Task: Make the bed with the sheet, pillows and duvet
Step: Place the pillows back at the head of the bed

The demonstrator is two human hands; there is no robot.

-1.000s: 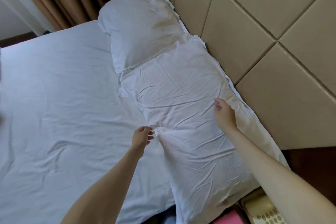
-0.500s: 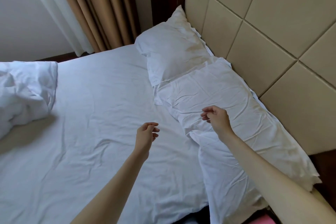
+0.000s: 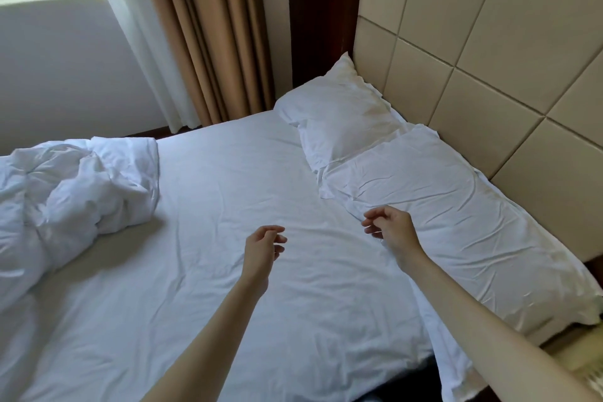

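Both hands (image 3: 261,246) (image 3: 391,228) hover empty, duvet (image 3: 75,186) bunched far left.

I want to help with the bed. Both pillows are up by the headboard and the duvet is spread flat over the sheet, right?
Not quite. The head view shows the duvet bunched in a heap at the far left of the sheet, not spread flat. Both pillows do lie by the headboard.

All bedding plain white, no print: sheet (image 3: 248,238), far pillow (image 3: 339,127) + near pillow (image 3: 456,222) along headboard (image 3: 489,75), duvet (image 3: 65,192) opp. side. Headboard beige w/ square panel grid. Left of headboard: dark brown wood strip (image 3: 323,10), tan curtain (image 3: 208,26), white sheer (image 3: 130,26).
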